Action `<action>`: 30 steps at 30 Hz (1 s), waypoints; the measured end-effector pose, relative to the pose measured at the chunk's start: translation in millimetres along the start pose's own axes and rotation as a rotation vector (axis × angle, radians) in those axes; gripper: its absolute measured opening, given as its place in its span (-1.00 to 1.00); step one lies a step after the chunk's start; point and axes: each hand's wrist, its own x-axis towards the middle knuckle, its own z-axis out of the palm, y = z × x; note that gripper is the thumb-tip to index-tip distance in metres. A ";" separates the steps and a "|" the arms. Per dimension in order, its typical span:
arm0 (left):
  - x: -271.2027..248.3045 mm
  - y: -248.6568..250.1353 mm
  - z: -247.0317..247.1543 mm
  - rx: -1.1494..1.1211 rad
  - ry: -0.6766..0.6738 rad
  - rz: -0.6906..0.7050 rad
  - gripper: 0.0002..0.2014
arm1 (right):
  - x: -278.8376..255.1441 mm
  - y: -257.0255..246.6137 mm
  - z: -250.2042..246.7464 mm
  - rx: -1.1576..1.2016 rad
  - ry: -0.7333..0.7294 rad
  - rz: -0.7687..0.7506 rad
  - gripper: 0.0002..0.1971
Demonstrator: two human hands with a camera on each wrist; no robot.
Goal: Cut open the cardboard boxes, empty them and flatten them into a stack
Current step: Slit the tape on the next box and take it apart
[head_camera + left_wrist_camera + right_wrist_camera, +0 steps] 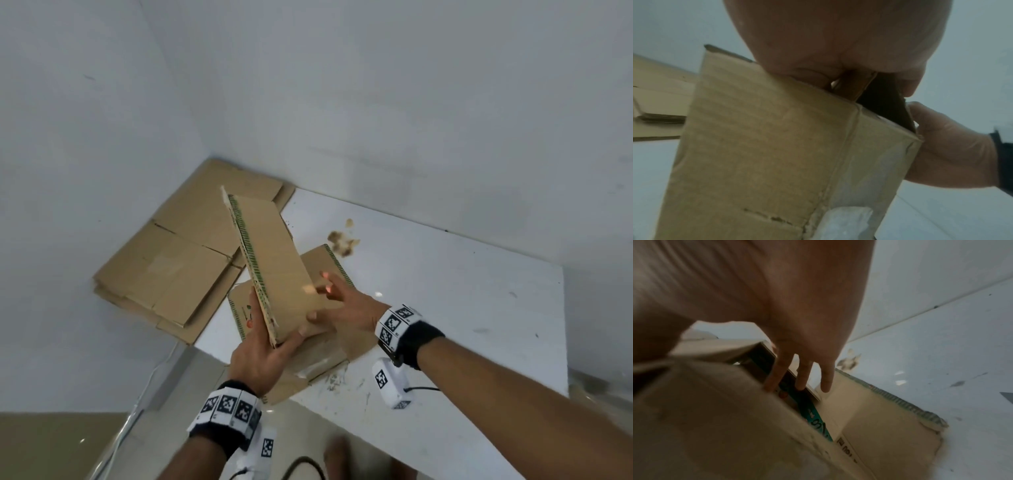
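A brown cardboard box [274, 260] with a green-printed edge is raised at a tilt above the white table [462, 308]. My left hand [270, 342] grips its near lower end, thumb on one side and fingers on the other. My right hand [339, 301] touches the box's right side with straight, spread fingers [803, 374]. In the left wrist view the box [766, 146] fills the frame, with clear tape [849, 219] on its corner and my right hand [951, 146] behind it. Under it lies another cardboard piece [329, 267], and a stack of flattened cardboard [178, 267] sits at the back left.
Torn cardboard scraps [342, 241] lie on the table beyond the boxes. A white tagged device [390, 383] with a cable sits near the table's front edge. White walls close off the back and left. A teal printed strip [813, 415] shows inside the box.
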 end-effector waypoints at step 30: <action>50.1 47.2 9.3 0.361 -0.011 0.239 0.00 | -23.7 24.4 28.5 -0.205 0.336 -0.039 -0.16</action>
